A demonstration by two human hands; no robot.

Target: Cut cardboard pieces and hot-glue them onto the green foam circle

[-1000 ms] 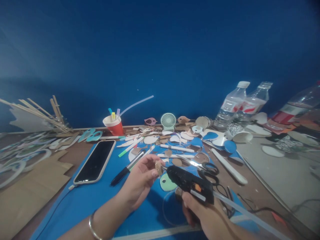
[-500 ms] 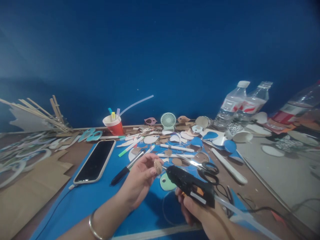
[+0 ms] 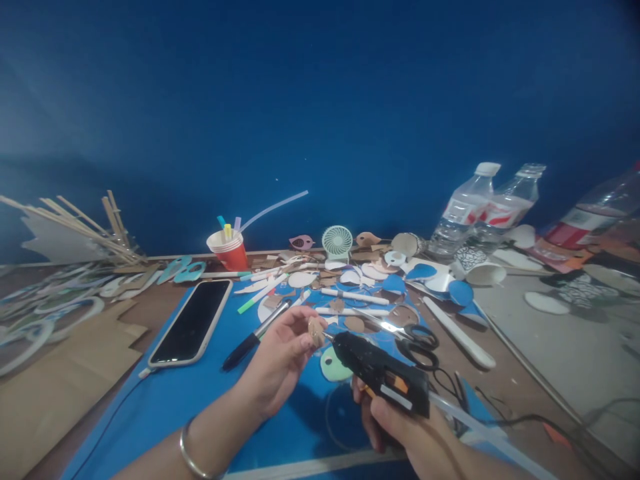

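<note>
My left hand [image 3: 283, 357] pinches a small brown cardboard piece [image 3: 316, 333] between thumb and fingers, above the blue mat [image 3: 220, 413]. In my right hand [image 3: 383, 417] is a black hot glue gun [image 3: 380, 367], its metal nozzle pointing left and touching or nearly touching the piece. A long translucent glue stick [image 3: 490, 437] runs out of the gun's back end. Beneath the gun's front lies a pale green bird-shaped cutout [image 3: 335, 365], partly covered. My right fingers are wrapped around the gun's handle, mostly hidden from above.
A phone [image 3: 193, 323] with a cable lies left, beside a black marker [image 3: 253, 339]. Scissors [image 3: 413, 337] and a white stick-like tool [image 3: 460, 333] lie right. Behind stand a red cup [image 3: 229, 252], a small fan [image 3: 337, 243] and plastic bottles [image 3: 465, 207]. Paper cutouts and pens crowd the middle.
Almost nothing differs. Both hands, the glue gun and the cardboard piece hold nearly the same positions; the whole view has shifted very slightly.
</note>
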